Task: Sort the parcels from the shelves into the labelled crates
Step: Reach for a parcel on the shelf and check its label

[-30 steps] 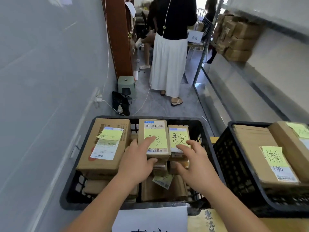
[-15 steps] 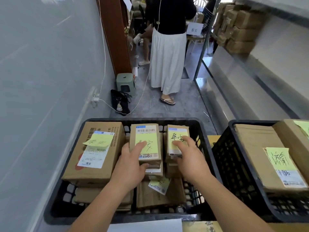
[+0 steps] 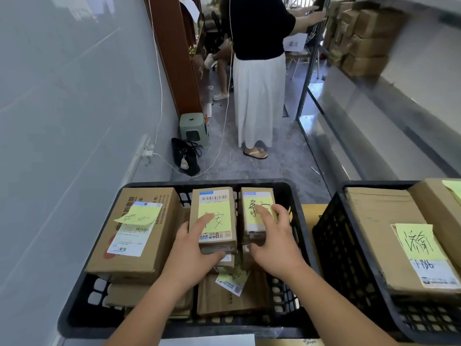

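In the black crate (image 3: 294,196), the left hand (image 3: 192,255) lies on the middle parcel (image 3: 214,218), forefinger stretched over its yellow note and thumb curled against the near end. The right hand (image 3: 274,240) rests on the small parcel (image 3: 254,216) just right of it, fingers slightly spread across its note. A larger box (image 3: 139,233) fills the crate's left side, and a second crate (image 3: 344,245) stands to the right of the black crate.
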Tool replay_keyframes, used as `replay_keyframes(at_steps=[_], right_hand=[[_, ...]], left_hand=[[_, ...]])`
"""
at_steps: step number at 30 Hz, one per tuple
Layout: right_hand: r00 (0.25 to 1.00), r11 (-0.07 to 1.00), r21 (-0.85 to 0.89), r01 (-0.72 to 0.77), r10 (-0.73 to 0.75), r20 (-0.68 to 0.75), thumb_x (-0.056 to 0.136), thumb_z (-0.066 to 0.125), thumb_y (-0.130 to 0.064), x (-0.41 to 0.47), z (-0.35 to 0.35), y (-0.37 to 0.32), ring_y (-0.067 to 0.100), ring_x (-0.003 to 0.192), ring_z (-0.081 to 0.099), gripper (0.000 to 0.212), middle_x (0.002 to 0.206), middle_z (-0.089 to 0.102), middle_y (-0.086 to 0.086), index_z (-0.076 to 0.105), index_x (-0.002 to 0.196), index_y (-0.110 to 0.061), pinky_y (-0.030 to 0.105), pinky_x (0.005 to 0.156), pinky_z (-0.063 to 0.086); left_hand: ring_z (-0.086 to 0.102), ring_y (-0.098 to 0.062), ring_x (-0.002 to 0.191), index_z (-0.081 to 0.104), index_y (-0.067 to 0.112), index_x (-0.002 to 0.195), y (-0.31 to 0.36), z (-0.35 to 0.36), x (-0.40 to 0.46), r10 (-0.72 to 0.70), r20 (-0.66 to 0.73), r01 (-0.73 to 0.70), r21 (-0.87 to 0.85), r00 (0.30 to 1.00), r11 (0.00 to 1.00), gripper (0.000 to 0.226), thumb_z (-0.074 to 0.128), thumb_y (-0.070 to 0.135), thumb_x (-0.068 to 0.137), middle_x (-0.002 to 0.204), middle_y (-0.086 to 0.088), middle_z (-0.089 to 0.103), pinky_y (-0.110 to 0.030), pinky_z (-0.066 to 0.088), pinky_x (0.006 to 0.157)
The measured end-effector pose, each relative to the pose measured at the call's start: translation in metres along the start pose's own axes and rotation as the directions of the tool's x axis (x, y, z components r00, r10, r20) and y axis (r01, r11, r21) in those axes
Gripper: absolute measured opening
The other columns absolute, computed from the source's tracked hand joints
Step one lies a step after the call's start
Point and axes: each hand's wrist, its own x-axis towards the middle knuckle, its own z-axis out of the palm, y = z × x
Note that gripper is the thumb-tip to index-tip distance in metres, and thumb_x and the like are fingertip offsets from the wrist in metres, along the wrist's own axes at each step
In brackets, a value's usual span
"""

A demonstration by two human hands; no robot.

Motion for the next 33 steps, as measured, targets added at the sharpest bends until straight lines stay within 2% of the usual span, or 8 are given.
replay_keyframes(at_steps=[4,12,16,18,21,25,29,33], right_hand=[[0.999,0.997,0.077,-0.024,0.02,0.049,0.08,0.077,-0.014,0.001,0.006,0.002,0.024,0.155,0.01,0.097,0.157,-0.021,-0.029,0.023,0.153,-0.049,0.042,0.113,0.044],[0.991,0.998,-0.019,0.054,-0.051,0.121,0.078,0.07,0.005,-0.002,0.021,-0.01,0.015,0.152,-0.007,0.106,0.158,-0.03,-0.025,0.019,0.157,-0.044,0.025,0.111,0.035],[0.988,0.996,0.02,0.091,-0.093,0.12,0.086,0.071,-0.015,-0.005,0.014,-0.005,0.013,0.153,0.0,0.088,0.16,-0.022,-0.029,0.027,0.152,-0.052,0.035,0.119,0.032],[0.995,0.992,0.085,0.095,-0.097,0.017,0.094,0.068,-0.032,-0.009,0.012,-0.003,0.003,0.147,0.008,0.076,0.163,-0.017,-0.026,0.023,0.152,-0.055,0.031,0.115,0.03],[0.974,0.947,0.315,-0.071,0.134,-0.181,0.103,0.048,-0.049,-0.009,0.014,-0.01,0.002,0.148,0.009,0.066,0.169,-0.004,-0.011,0.016,0.16,-0.042,0.026,0.112,0.015],[0.922,0.857,0.402,-0.322,0.381,-0.074,0.102,0.024,-0.065,0.008,0.022,-0.007,0.016,0.156,0.007,0.069,0.171,0.008,-0.004,0.009,0.163,-0.036,0.039,0.122,0.009],[0.966,0.949,0.216,-0.229,0.248,-0.065,0.099,0.025,-0.07,0.016,0.033,0.003,0.018,0.152,0.026,0.07,0.165,0.028,-0.005,0.013,0.161,-0.04,0.041,0.12,0.026],[0.972,0.944,0.249,-0.219,0.234,-0.034,0.106,0.035,-0.053,0.015,0.034,-0.008,0.022,0.126,0.056,0.058,0.141,0.056,-0.009,0.016,0.159,-0.041,0.033,0.096,0.04]], left_hand=[[0.043,0.01,0.107,0.03,0.061,0.141,-0.003,0.006,-0.002,0.011,0.002,-0.011,-0.057,1.0,0.998,0.092,0.085,0.023,0.079,0.134,0.01,0.037,0.008,0.032,0.077],[0.034,0.001,0.122,0.031,0.055,0.149,-0.007,0.003,-0.005,-0.001,-0.045,0.0,-0.025,0.999,1.0,0.088,0.08,0.02,0.084,0.149,0.007,0.03,-0.016,0.031,0.105],[0.036,-0.001,0.123,0.033,0.055,0.147,-0.01,-0.002,-0.007,-0.012,-0.054,0.012,-0.008,0.998,1.0,0.083,0.076,0.018,0.087,0.153,0.005,0.026,-0.017,0.031,0.105],[0.041,-0.008,0.127,0.033,0.057,0.144,-0.01,-0.005,-0.005,-0.014,-0.05,0.014,0.004,0.999,1.0,0.08,0.074,0.017,0.088,0.154,0.003,0.027,-0.02,0.036,0.104],[0.041,-0.011,0.131,0.033,0.057,0.144,-0.013,-0.007,-0.002,0.007,-0.016,-0.007,0.005,1.0,1.0,0.079,0.072,0.016,0.09,0.154,0.004,0.027,-0.02,0.037,0.104],[0.04,-0.011,0.134,0.031,0.058,0.146,-0.014,-0.009,0.0,0.021,0.004,-0.021,0.01,1.0,1.0,0.079,0.072,0.018,0.091,0.156,0.005,0.025,-0.024,0.039,0.107],[0.039,-0.002,0.123,0.028,0.053,0.15,-0.016,-0.013,0.0,0.043,0.006,-0.044,0.048,0.999,0.998,0.078,0.07,0.019,0.093,0.153,0.009,0.026,-0.019,0.038,0.102],[0.041,-0.005,0.122,0.025,0.05,0.152,-0.016,-0.018,-0.001,0.055,-0.012,-0.054,0.103,0.998,0.993,0.079,0.069,0.02,0.094,0.151,0.007,0.026,-0.024,0.045,0.104]])
